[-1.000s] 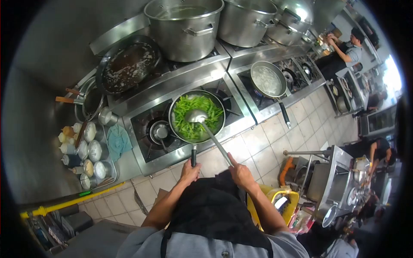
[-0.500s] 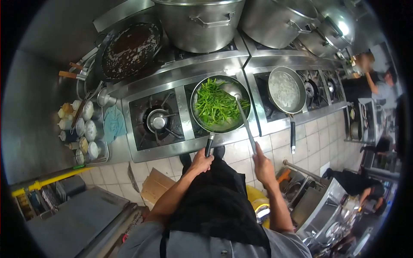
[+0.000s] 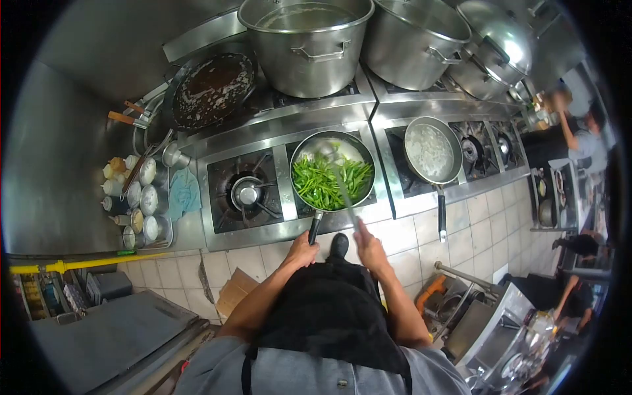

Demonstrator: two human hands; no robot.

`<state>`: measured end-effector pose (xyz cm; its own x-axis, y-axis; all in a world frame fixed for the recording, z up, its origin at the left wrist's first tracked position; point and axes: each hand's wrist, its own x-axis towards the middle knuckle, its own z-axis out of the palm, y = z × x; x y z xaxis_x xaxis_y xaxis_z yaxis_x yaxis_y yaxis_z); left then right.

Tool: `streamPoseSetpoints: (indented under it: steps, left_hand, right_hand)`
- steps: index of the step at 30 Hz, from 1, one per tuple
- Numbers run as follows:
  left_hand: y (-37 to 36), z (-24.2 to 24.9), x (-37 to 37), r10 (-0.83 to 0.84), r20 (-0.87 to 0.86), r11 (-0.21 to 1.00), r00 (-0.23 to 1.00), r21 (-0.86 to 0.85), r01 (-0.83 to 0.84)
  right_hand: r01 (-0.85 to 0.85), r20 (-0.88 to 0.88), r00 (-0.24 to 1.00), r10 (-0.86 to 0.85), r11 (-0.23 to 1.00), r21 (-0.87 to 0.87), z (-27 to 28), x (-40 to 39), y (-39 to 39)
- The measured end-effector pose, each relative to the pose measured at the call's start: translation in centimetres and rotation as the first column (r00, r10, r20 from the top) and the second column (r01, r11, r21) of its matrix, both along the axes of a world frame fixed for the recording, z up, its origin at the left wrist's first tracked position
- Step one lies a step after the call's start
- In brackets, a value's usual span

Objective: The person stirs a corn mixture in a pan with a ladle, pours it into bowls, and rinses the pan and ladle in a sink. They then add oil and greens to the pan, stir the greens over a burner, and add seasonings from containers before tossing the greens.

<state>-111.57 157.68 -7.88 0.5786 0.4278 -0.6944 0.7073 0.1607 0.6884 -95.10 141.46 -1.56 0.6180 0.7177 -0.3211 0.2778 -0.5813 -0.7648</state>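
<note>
My left hand [image 3: 303, 251] is wrapped round the black handle of a frying pan [image 3: 370, 187] that sits on a burner. Chopped green vegetables [image 3: 322, 182] fill the near part of the pan, with pale liquid showing at its far side. In my right hand [image 3: 370, 249] is the long handle of a metal ladle [image 3: 347, 198]. Its bowl end, smeared by motion, is in the pan among the greens.
Right of my pan, a second pan [image 3: 432, 151] holds bubbling whitish liquid. Large pots [image 3: 313, 62] and a dark crusted pan [image 3: 214, 90] stand behind. At left are a blue cloth [image 3: 184, 193] and several containers [image 3: 155, 201]. Other people [image 3: 584, 141] work at far right.
The ladle's bowl has moved left across the pan, and my right hand has shifted left. The greens now lie gathered toward the near side. My left hand keeps its hold.
</note>
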Motion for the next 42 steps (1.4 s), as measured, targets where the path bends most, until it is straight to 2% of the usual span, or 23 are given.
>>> streamPoseSetpoints:
  steps: [1,2,6,7,9,13,15,16,18,21,22,25,26,29,30,31,34,36,38,39,40,41,42]
  left_hand:
    - [0.3,-0.2,-0.3,0.006,0.002,1.0,1.0,-0.023,-0.006]
    - [1.1,-0.3,-0.1,0.004,0.013,0.999,1.0,-0.04,-0.003]
    - [2.7,-1.2,-0.9,-0.057,0.012,0.998,0.998,0.004,0.057]
    - [2.8,-1.6,-1.0,-0.081,0.022,0.997,0.996,0.011,0.081]
    - [2.9,-1.1,-1.0,-0.093,0.025,0.993,0.995,0.075,0.091]
    - [2.9,0.3,-0.9,-0.113,0.017,0.988,0.993,0.107,0.111]
    - [2.9,-0.1,-0.9,-0.14,0.012,0.986,0.99,0.098,0.138]
    - [2.9,-0.9,-0.8,-0.141,0.014,0.984,0.99,0.112,0.138]
    - [3.0,-1.2,-1.0,-0.128,0.023,0.985,0.992,0.117,0.124]
    - [3.6,-0.4,-1.0,-0.127,-0.012,0.986,0.992,0.107,0.128]
    - [3.5,-1.1,-1.2,-0.147,-0.014,0.98,0.989,0.134,0.147]
    - [3.1,-1.5,-1.6,-0.186,-0.059,0.967,0.981,0.165,0.193]
    - [3.3,-2.3,-1.4,-0.159,-0.039,0.967,0.987,0.194,0.163]
    - [4.1,-2.1,-0.6,-0.169,-0.039,0.952,0.985,0.253,0.174]
    - [4.1,-1.7,-0.5,-0.173,-0.023,0.961,0.985,0.215,0.174]
    - [3.9,-1.4,-0.9,-0.178,-0.014,0.969,0.984,0.17,0.178]
    - [3.7,-0.8,-1.1,-0.18,0.024,0.976,0.983,0.125,0.176]
    - [3.5,-2.7,-1.5,-0.178,0.026,0.973,0.984,0.155,0.172]
    - [3.9,-2.7,-1.3,-0.195,0.031,0.963,0.98,0.196,0.185]
    - [4.0,-1.4,-1.1,-0.177,0.014,0.974,0.984,0.147,0.173]
    - [4.1,-0.6,-0.8,-0.157,-0.002,0.983,0.988,0.095,0.156]
    - [4.0,-0.4,-0.7,-0.158,0.007,0.983,0.987,0.092,0.156]
    - [3.8,-0.4,-0.9,-0.134,0.02,0.985,0.991,0.112,0.131]
  right_hand:
    - [-0.006,0.001,1.0,0.006,0.993,0.114,-0.8,-1.6,-0.4]
    - [-0.027,0.051,0.998,0.028,1.0,-0.002,-0.4,-2.4,-1.5]
    - [-0.045,0.257,0.952,0.168,0.905,-0.423,9.0,-3.9,-6.2]
    - [-0.057,0.27,0.944,0.192,0.897,-0.438,11.5,-4.2,-7.0]
    - [-0.07,0.296,0.941,0.165,0.949,-0.306,14.0,-5.0,-8.9]
    - [-0.126,0.246,0.946,0.209,0.941,-0.315,9.9,-5.8,-7.4]
    - [0.076,0.263,0.964,0.028,0.923,-0.378,6.6,-7.1,-3.9]
    - [0.079,0.262,0.965,0.025,0.921,-0.381,6.3,-8.2,-3.9]
    - [0.115,0.346,0.938,0.003,0.941,-0.319,5.9,-9.4,-3.3]
    - [0.077,0.316,0.949,0.013,0.96,-0.27,6.1,-8.6,-5.7]
    - [0.08,0.328,0.944,-0.017,0.981,-0.178,5.5,-8.2,-5.2]
    - [0.207,0.293,0.947,-0.135,0.951,-0.231,3.8,-8.1,-0.5]
    - [0.183,0.343,0.932,-0.112,0.967,-0.179,1.6,-8.6,-0.7]
    - [0.137,0.265,0.961,-0.082,0.971,-0.195,4.4,-8.6,-3.6]
    - [0.136,0.254,0.965,-0.06,0.947,-0.292,7.1,-8.2,-3.9]
    - [0.128,0.289,0.956,-0.056,0.962,-0.239,8.1,-7.7,-4.0]
    - [0.097,0.389,0.921,0.025,0.952,-0.292,7.0,-4.8,-0.8]
    - [0.134,0.567,0.822,0.059,0.947,-0.292,4.6,-3.0,1.6]
    - [0.133,0.573,0.817,0.065,0.946,-0.296,2.0,-3.5,0.7]
    - [0.133,0.579,0.812,0.071,0.944,-0.303,0.4,-4.2,-0.5]
    - [0.134,0.737,0.658,0.153,0.939,-0.315,-2.5,-6.2,-2.8]
    - [0.056,0.617,0.787,-0.029,0.998,-0.025,-4.1,-7.2,-4.2]
    - [0.212,0.228,0.955,-0.19,0.974,-0.079,0.2,-9.2,-3.5]
